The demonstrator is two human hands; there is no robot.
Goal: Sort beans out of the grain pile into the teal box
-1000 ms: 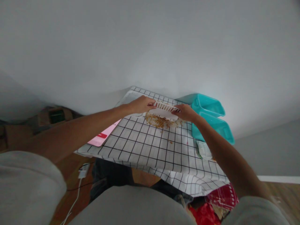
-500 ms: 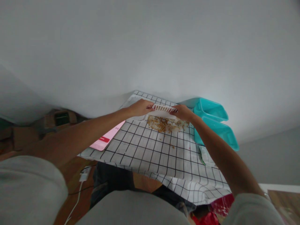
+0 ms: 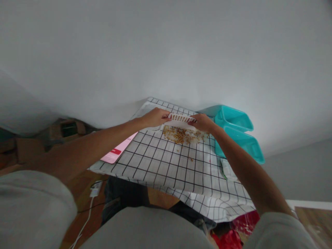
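Observation:
A white plastic basket with a slotted side (image 3: 180,118) is held between both hands over the far part of the table. My left hand (image 3: 156,117) grips its left end, and my right hand (image 3: 201,122) has hold of the right end. Just below and in front of it lies a scatter of small yellow-brown grains or beads (image 3: 178,135), thickest toward the middle, on what looks like a pale or clear sheet. A few loose bits lie nearer to me on the cloth. The inside of the basket is hidden from view.
Two turquoise bins (image 3: 240,145) stand at the table's right, with a white-and-green packet (image 3: 228,169) in front. A pink card (image 3: 116,152) lies at the left on the checked tablecloth (image 3: 158,162). A wall rises behind. On the floor are a power strip (image 3: 95,190) and cardboard boxes (image 3: 29,150).
The view has shifted slightly, so the table sits a little higher in the picture. Both hands keep their hold on the basket; otherwise little differs.

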